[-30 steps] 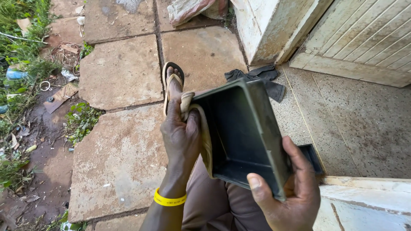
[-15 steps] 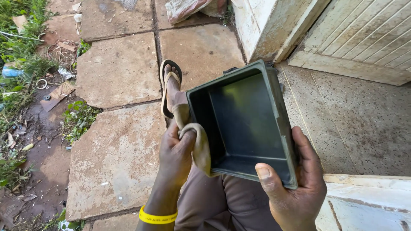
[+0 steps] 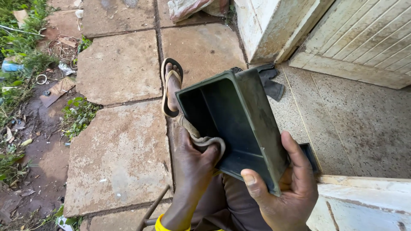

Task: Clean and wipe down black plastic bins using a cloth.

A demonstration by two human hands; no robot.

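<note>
- Right hand (image 3: 284,194): grip closed on the lower corner of a dark green rectangular plastic tub (image 3: 239,124), thumb over the rim, fingers behind the outer wall.
- Tub: tilted on its side above the lap, opening turned toward the left hand.
- Left hand (image 3: 195,160): grip pressing a tan, twisted cloth rag (image 3: 201,139) against the tub's rim and inner wall.
- Beyond the left grip: a foot in a black flip-flop sandal (image 3: 170,87) on stone paving slabs (image 3: 117,154).

You had two hands in view, one left hand (image 3: 195,164), one right hand (image 3: 284,194), one dark green box (image 3: 239,124), one tan rag (image 3: 201,137), one flip-flop (image 3: 170,87), one yellow wristband (image 3: 162,224), one dark cloth (image 3: 269,79) by one door (image 3: 364,38).
</note>
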